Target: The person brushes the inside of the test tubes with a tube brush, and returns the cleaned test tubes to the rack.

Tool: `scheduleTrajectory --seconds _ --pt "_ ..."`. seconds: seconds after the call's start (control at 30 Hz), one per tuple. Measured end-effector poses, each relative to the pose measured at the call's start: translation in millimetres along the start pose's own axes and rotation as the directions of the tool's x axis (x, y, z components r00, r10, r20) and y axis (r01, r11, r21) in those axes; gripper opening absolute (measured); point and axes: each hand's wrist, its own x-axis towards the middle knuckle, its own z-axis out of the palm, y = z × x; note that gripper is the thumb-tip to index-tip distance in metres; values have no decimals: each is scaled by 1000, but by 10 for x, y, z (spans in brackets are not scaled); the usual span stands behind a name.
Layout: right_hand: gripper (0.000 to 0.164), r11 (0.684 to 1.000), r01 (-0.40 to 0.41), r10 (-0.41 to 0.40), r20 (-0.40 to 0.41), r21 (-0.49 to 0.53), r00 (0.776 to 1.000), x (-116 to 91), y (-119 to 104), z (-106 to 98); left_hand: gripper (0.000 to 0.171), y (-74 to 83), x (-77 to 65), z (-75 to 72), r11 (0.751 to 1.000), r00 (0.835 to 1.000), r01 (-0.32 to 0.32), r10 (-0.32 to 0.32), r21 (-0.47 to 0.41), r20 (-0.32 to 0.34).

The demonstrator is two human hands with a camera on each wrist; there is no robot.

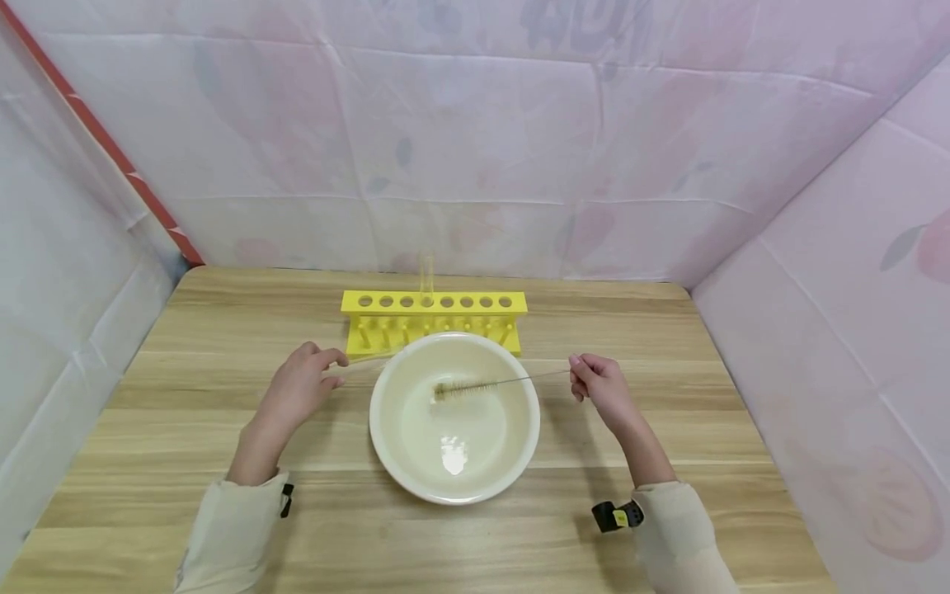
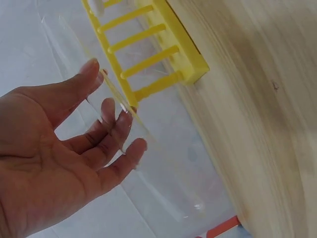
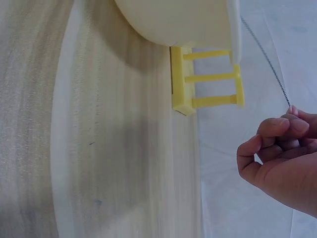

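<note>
My left hand (image 1: 297,384) holds a clear glass test tube (image 2: 166,186) between thumb and fingers, left of the basin. The tube slants, and one end overlaps the basin's upper left rim in the head view. My right hand (image 1: 604,388) pinches the thin wire handle (image 3: 267,59) of a test tube brush (image 1: 466,388), out past the basin's right side. The brush's bristly head points left, over the inside of the cream basin (image 1: 486,441).
Behind the basin stands a yellow test tube rack (image 1: 436,308) with a row of holes and pegs. Another clear test tube (image 1: 426,276) is upright in a middle hole. Printed cloth walls (image 1: 475,132) enclose the back and sides of the wooden table (image 1: 594,322).
</note>
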Motion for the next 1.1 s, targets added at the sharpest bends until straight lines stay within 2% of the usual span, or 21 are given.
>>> scheduleTrajectory --seconds 0.2,0.37,0.5,1.1 --pt "33 993 -14 17 -23 115 1000 2 -38 -55 20 -4 -12 39 1000 1000 -17 17 0 -16" --pt "32 965 -15 22 -25 262 999 1 -80 -54 21 -17 -3 71 999 999 -37 37 -2 -38" --pt "33 947 -12 20 -23 321 1000 10 -115 -51 21 -14 0 92 999 998 -41 40 0 -52" --pt "33 938 12 -3 -26 346 1000 35 -193 9 21 170 29 83 997 998 -64 64 43 -3"
